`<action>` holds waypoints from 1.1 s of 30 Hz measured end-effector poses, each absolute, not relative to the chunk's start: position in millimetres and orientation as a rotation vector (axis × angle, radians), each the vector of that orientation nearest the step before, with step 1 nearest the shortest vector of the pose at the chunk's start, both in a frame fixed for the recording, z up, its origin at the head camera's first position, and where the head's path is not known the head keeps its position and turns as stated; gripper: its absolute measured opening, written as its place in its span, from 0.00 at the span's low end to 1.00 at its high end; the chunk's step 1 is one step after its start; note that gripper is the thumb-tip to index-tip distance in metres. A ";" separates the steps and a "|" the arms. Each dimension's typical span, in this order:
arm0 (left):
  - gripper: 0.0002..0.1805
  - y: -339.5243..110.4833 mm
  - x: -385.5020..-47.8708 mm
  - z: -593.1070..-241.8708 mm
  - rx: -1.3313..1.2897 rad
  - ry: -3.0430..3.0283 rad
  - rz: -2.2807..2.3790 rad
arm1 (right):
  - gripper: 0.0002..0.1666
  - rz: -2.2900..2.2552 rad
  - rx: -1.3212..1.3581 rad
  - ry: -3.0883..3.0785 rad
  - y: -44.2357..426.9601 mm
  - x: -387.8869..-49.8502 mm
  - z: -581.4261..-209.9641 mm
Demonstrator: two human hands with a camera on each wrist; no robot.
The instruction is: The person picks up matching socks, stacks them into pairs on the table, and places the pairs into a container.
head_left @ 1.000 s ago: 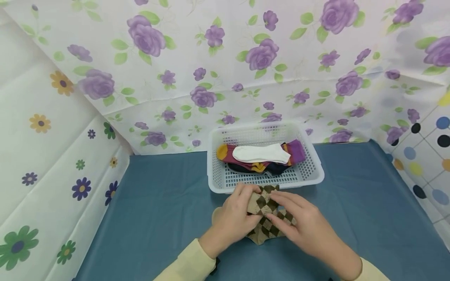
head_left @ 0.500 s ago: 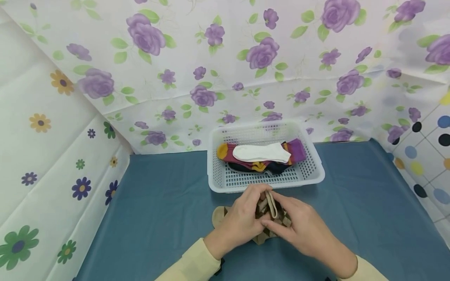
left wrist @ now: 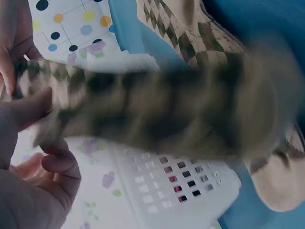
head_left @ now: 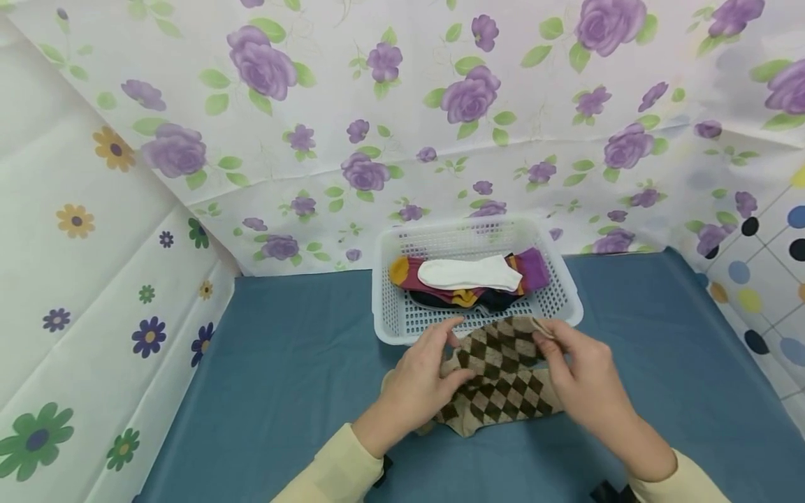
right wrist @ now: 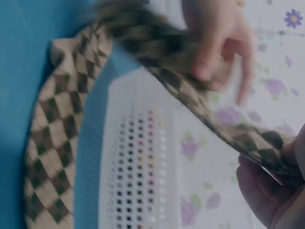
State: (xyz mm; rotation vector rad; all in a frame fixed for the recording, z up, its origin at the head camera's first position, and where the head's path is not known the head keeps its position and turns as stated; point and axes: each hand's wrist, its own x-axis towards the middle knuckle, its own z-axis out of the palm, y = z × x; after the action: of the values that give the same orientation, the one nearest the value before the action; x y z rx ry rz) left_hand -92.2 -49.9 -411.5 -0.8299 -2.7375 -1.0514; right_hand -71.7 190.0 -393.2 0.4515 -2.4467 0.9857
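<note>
A beige-and-brown argyle sock (head_left: 499, 349) is drawn out sideways between both hands. My right hand (head_left: 585, 370) pinches its cuff, with the thumb in front. Toward the sock's other end, my left hand (head_left: 415, 384) holds it between thumb and curled fingers, as the left wrist view shows. There the foot end of this sock (left wrist: 190, 105) swings free and is blurred. Below it, a matching argyle sock (head_left: 516, 399) lies flat on the table. The left hand partly hides that sock's foot in the head view.
Just behind the hands stands a white perforated basket (head_left: 380, 300). Inside lie a white sock (head_left: 468, 272), a maroon sock with a yellow toe (head_left: 399, 270) and something dark underneath. Blue cloth (head_left: 295, 377) covers the table, and a flowered sheet (head_left: 314, 91) hangs at the back.
The held sock was bunched and folded between close hands, then its cuff opening faced the camera. Now it is stretched out, the right hand having moved right and the left slightly left.
</note>
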 end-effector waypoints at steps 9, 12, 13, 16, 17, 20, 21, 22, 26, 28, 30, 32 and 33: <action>0.16 -66.0 -104.6 -421.5 -0.875 -2.787 -1.303 | 0.11 1.016 0.455 -2.357 202.1 -71.6 -376.2; 0.14 -70.5 -105.3 -423.0 -0.889 -2.747 -1.404 | 0.11 1.011 0.442 -2.340 203.5 -71.9 -372.5; 0.14 -71.7 -105.5 -423.4 -0.888 -2.727 -1.448 | 0.11 1.003 0.444 -2.341 204.8 -72.2 -371.4; 0.15 -75.4 -105.8 -423.3 -0.866 -2.650 -1.563 | 0.14 0.984 0.457 -2.379 209.2 -72.4 -368.1; 0.14 -76.6 -105.9 -422.7 -0.853 -2.619 -1.597 | 0.15 0.974 0.464 -2.402 210.5 -72.6 -367.2; 0.13 -80.2 -105.6 -419.4 -0.821 -2.532 -1.697 | 0.19 0.945 0.479 -2.486 214.1 -73.7 -365.3; 0.13 -81.1 -104.9 -416.3 -0.821 -2.504 -1.719 | 0.20 0.941 0.479 -2.510 215.0 -74.1 -365.1; 0.13 -81.9 -104.1 -413.1 -0.814 -2.485 -1.739 | 0.22 0.937 0.479 -2.536 215.9 -74.6 -365.2; 0.11 -85.4 -100.2 -402.9 -0.774 -2.509 -1.819 | 0.24 0.969 0.494 -2.630 219.0 -76.5 -369.0; 0.13 -88.0 -100.1 -403.7 -0.777 -2.574 -1.824 | 0.25 0.956 0.528 -2.656 220.7 -77.6 -372.2; 0.20 -91.4 -101.1 -406.7 -0.798 -2.691 -1.786 | 0.25 0.914 0.579 -2.641 222.1 -79.4 -375.3; 0.23 -94.5 -102.8 -410.4 -0.846 -2.825 -1.706 | 0.25 0.860 0.636 -2.598 223.6 -81.3 -377.7; 0.22 -96.3 -103.9 -412.3 -0.886 -2.883 -1.664 | 0.25 0.834 0.660 -2.571 224.4 -82.2 -378.5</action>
State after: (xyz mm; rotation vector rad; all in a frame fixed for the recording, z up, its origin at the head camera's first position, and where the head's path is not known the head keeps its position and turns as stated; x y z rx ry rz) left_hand -103.9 -96.3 -412.3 -0.8858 -2.8831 -1.6637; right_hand -82.2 224.4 -378.5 0.6595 -2.5706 0.8343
